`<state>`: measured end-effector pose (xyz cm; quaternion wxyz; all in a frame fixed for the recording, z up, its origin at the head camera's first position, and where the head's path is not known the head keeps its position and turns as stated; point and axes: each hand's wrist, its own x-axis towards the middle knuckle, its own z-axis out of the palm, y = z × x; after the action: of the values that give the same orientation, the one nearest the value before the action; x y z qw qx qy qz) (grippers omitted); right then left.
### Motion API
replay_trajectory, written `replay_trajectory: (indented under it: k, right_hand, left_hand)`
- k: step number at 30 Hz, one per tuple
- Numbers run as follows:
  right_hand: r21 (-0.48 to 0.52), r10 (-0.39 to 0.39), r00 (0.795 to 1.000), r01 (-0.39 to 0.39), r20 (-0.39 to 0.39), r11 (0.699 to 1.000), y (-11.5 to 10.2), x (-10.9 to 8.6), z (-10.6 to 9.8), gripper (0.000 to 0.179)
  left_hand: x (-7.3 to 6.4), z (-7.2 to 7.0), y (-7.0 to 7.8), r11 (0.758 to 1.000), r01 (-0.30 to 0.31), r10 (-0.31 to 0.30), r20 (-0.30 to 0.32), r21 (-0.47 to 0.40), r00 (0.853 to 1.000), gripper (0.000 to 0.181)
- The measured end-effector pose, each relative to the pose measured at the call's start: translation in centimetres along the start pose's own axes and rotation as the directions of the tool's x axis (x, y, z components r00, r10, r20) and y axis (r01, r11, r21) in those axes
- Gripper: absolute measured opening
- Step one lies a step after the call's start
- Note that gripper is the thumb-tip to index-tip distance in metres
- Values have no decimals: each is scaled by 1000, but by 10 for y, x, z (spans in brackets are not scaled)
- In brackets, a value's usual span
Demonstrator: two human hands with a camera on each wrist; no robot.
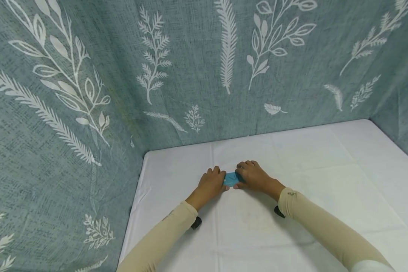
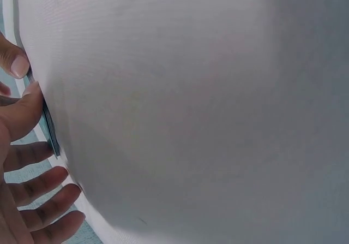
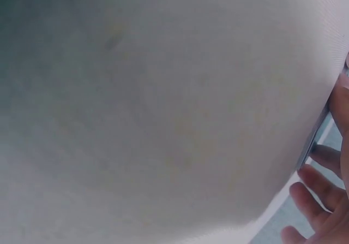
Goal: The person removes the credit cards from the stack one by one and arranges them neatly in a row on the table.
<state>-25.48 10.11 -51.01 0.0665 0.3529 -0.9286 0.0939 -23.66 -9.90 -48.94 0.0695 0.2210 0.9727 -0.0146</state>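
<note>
The hands point(image 1: 211, 183) point(image 1: 255, 177) hide the blue object's point(image 1: 231, 179) ends

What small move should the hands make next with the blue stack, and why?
Perhaps the left hand and right hand should press the blue stack gently inward, to even it: they grip its opposite ends, and thin layers show along its edge.

No word or number is legible. The flat, light-blue rectangular item point(image 1: 230, 179) bears a dark angular mark too small to decipher, and the cream fabric left sleeve point(image 1: 159, 234) and cream fabric right sleeve point(image 1: 314, 215) carry small, unreadable dark prints point(image 1: 291, 193).
</note>
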Motion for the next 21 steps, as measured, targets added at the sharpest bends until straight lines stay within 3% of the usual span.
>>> replay_trajectory:
  k: [14, 21]
  right_hand:
    - [-31, -34, 999, 34, -7, 999, -3, 0, 1, 55]
    - [-64, -42, 999, 41, -9, 997, -2, 0, -5, 56]
  left_hand:
    - [-5, -2, 0, 999, 5, -5, -6, -45, 1000, 55]
    - [-8, -6, -1, 997, -13, 7, -73, -79, 997, 55]
